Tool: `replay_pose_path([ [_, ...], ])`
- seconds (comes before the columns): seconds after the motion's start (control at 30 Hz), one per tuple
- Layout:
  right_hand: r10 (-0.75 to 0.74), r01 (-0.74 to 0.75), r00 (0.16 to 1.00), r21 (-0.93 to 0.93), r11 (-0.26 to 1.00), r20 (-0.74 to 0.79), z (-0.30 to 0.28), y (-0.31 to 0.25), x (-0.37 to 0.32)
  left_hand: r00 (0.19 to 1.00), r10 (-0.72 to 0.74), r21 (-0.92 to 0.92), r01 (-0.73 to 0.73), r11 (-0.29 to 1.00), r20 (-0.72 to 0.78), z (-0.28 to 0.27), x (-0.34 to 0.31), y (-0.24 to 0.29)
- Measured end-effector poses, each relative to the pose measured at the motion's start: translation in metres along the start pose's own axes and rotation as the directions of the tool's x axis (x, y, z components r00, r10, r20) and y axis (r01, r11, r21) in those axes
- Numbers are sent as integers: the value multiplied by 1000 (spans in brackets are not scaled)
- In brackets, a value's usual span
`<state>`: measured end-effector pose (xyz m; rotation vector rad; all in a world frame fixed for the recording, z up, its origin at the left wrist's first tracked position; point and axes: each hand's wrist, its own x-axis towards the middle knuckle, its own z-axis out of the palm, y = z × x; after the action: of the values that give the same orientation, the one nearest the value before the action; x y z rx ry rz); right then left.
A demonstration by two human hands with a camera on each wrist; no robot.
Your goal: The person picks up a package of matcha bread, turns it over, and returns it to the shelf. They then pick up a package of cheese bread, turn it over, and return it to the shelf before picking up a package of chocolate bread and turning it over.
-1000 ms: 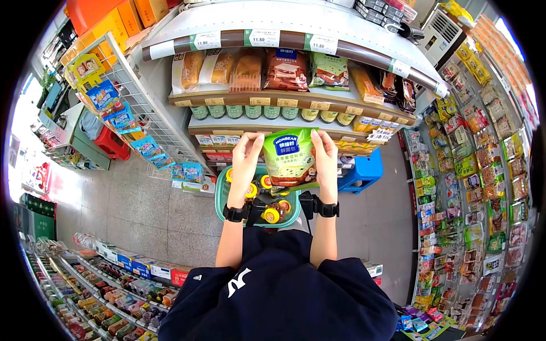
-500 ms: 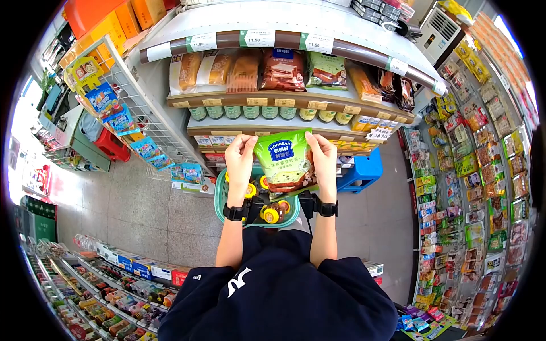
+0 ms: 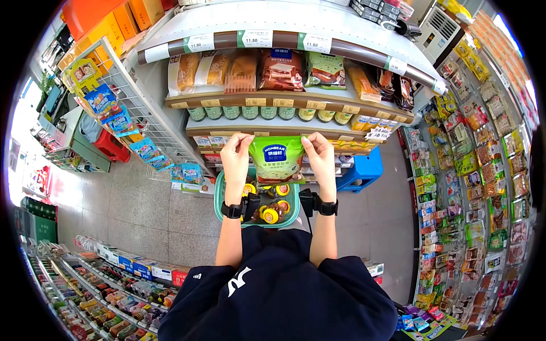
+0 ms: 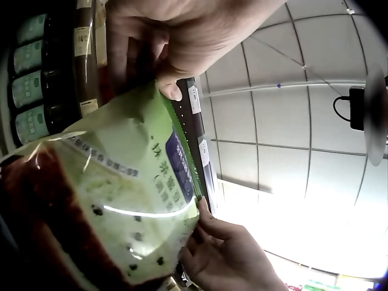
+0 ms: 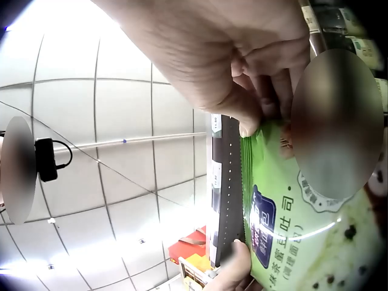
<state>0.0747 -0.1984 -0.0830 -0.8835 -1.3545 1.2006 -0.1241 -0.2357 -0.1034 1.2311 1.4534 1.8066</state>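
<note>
A green bag of bread [image 3: 277,160] hangs upright between my two hands in the head view, its printed front with a blue label facing up at me. My left hand [image 3: 235,162] pinches the bag's top left corner between thumb and fingers. At the opposite top corner, my right hand [image 3: 321,159] pinches it the same way. The left wrist view shows the left thumb [image 4: 171,91] on the sealed top edge. Below the bag sits a green basket [image 3: 219,200] holding several jars with yellow lids [image 3: 270,215], partly covered by the bag.
Ahead stands a shelf unit [image 3: 250,102] with packaged bread [image 3: 282,71] and rows of cans [image 3: 250,113]. A wire rack [image 3: 142,108] with blue snack packs rises at left. A blue stool [image 3: 364,169] stands right of the shelf; hanging snacks line the right wall.
The bag has shifted left and tipped, so its front looks shorter than before. My left hand has moved slightly left with it; both hands keep their pinch on the corners.
</note>
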Motion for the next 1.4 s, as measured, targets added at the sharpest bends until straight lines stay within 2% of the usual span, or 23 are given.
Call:
replay_pose_path([
  [0.03, 7, -7, 1000, -2, 1000, -9, 2, -3, -1, 1000, -6, 7, 7, 1000, -11, 0, 0, 1],
  [0.07, -76, 75, 997, -60, 995, -22, 0, 11, 3, 1000, -6, 7, 6, 1000, -11, 0, 1, 2],
  [0.1, -77, 75, 997, -60, 995, -21, 1, 11, 3, 1000, -24, -2, 24, 1000, -16, 0, 1, 4],
  [0.17, -21, 18, 999, -73, 997, -37, 3, 8, 2, 999, -44, -9, 44, 999, -23, 0, 1, 4],
  [0.27, 35, -37, 996, -32, 999, -76, 5, 3, 1, 1000, 5, -27, -5, 1000, -1, 0, 1, 3],
  [0.33, 11, -11, 993, -2, 1000, -117, 2, 4, 2, 991, -70, -83, 80, 993, 117, -3, 2, 4],
  [0.37, -11, 15, 987, 29, 999, -158, 0, 4, 3, 991, -71, -83, 81, 993, 116, -4, 1, 5],
  [0.43, 25, -6, 975, 87, 996, -222, -6, 9, 5, 934, -132, -185, 202, 962, 332, -5, -3, 8],
  [0.47, 11, 3, 970, 55, 998, -244, -11, 12, 6, 934, -133, -185, 203, 962, 333, -5, -4, 6],
  [0.53, -5, 12, 964, 22, 1000, -267, -14, 11, 6, 845, -123, -175, 246, 953, 521, -3, -9, -2],
  [0.57, 7, 15, 957, 72, 997, -291, -14, 11, 5, 786, -114, -167, 267, 949, 607, -3, -10, -5],
  [0.6, 20, 19, 949, 122, 992, -314, -14, 10, 5, 754, -173, -107, 306, 946, 634, -3, -11, 8],
  [0.77, 131, -63, 934, 208, 976, -332, -15, 4, 3, 772, -163, -159, 323, 933, 614, 3, -9, 0],
  [0.83, 153, -78, 925, 220, 972, -348, -13, 1, 1, 829, -148, -159, 272, 949, 540, 6, -9, 0],
  [0.9, 210, -168, 949, 186, 968, -235, -13, 0, 0, 853, -138, -181, 261, 948, 503, 10, -10, 0],
  [0.93, 210, -195, 972, 136, 971, -106, -16, 0, -1, 872, -136, -191, 252, 949, 471, 12, -11, -2],
  [0.97, 214, -200, 975, 177, 964, -63, -14, 1, -3, 889, -134, -201, 242, 949, 439, 14, -11, -6],
  [1.03, 100, -99, 995, 34, 995, -18, -10, 6, -5, 888, -147, -199, 254, 946, 435, 17, -11, -7],
  [1.07, 149, -151, 986, 28, 988, 79, -13, 6, -6, 891, -143, -221, 257, 941, 430, 18, -12, -7],
  [1.17, 210, -207, 965, -34, 978, 157, -14, -5, -14, 897, -133, -231, 248, 941, 421, 21, -14, -8],
  [1.23, 241, -237, 961, -43, 971, 140, -14, -9, -16, 902, -127, -219, 233, 948, 412, 20, -16, -8],
  [1.33, 214, -202, 969, -105, 974, 122, -18, -4, -16, 887, -154, -214, 268, 939, 435, 22, -18, -4],
  [1.4, 126, -117, 989, -112, 987, 80, -20, 2, -14, 882, -152, -277, 298, 914, 446, 26, -18, -3],
])
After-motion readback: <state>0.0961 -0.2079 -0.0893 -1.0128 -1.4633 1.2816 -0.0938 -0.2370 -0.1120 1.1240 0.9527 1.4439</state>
